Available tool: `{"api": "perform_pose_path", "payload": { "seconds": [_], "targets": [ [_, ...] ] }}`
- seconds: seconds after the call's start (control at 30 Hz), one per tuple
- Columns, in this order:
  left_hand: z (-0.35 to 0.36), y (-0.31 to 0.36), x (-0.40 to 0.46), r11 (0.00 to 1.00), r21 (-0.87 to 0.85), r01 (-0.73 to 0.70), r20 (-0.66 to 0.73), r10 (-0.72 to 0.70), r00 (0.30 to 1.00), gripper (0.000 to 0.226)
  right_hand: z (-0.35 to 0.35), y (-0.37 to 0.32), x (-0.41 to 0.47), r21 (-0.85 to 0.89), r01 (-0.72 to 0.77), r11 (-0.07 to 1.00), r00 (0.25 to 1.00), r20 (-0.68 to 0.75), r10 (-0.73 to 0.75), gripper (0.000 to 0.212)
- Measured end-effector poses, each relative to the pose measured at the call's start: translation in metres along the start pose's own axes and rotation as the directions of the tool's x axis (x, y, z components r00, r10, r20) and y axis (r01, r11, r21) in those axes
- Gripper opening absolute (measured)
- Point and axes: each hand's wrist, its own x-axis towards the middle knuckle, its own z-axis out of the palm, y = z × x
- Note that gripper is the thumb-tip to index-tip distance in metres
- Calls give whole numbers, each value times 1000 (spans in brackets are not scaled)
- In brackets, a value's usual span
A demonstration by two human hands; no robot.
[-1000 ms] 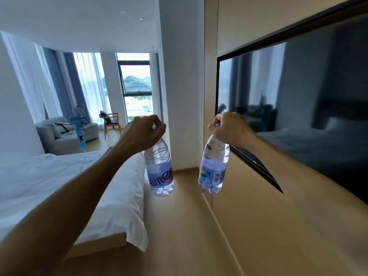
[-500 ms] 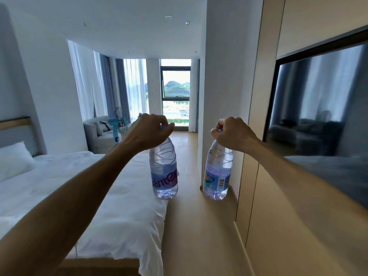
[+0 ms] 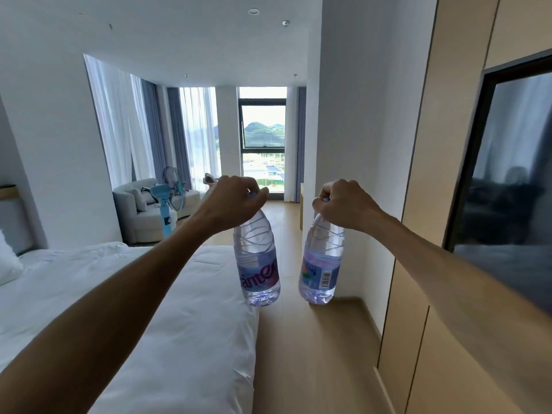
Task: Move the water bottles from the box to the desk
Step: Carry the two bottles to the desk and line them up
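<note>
The left hand (image 3: 236,201) is closed over the cap of one bottle (image 3: 259,258), and the right hand (image 3: 340,204) is closed the same way over the cap of a second bottle (image 3: 321,261). Both bottles hang upright from their necks in mid-air, side by side with a gap between them, touching nothing else. Each is clear plastic with a purple-and-blue label; the right one shows a barcode. Both forearms reach forward from the lower corners of the view. Below the bottles runs a strip of pale wood floor (image 3: 313,354), an aisle between the bed (image 3: 149,309) on the left and a wall of light wood panels (image 3: 433,204) on the right. The bed has white sheets, and its near corner lies just under and left of the left bottle; a pillow (image 3: 7,264) shows at the far left edge. A dark TV (image 3: 513,189) is mounted on the panels and mirrors the room. A white pillar (image 3: 358,115) stands past the right bottle, with the end of a low wooden surface (image 3: 301,207) showing beside it; what it is cannot be told. The aisle runs open toward a tall window (image 3: 263,138) with sheer and grey curtains (image 3: 167,138). In the far left corner are a white sofa (image 3: 140,210) and a blue standing fan (image 3: 170,201), well apart from the hands. No box is in view.
</note>
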Motion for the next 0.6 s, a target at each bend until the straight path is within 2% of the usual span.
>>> {"api": "perform_pose_path", "payload": {
  "seconds": [0.23,0.4,0.6],
  "targets": [
    [69,-87,78,1000,24,0,1,0,1000,30,58,53,108,29,8,1000,1000,2,-8,18],
    [124,-144,139,998,43,47,9,-47,999,35,94,102,196,41,79,996,997,-1,-79,18],
    [185,-205,218,994,38,105,4,-105,994,30,130,157,305,38,130,991,990,52,-132,16]
  ]
}}
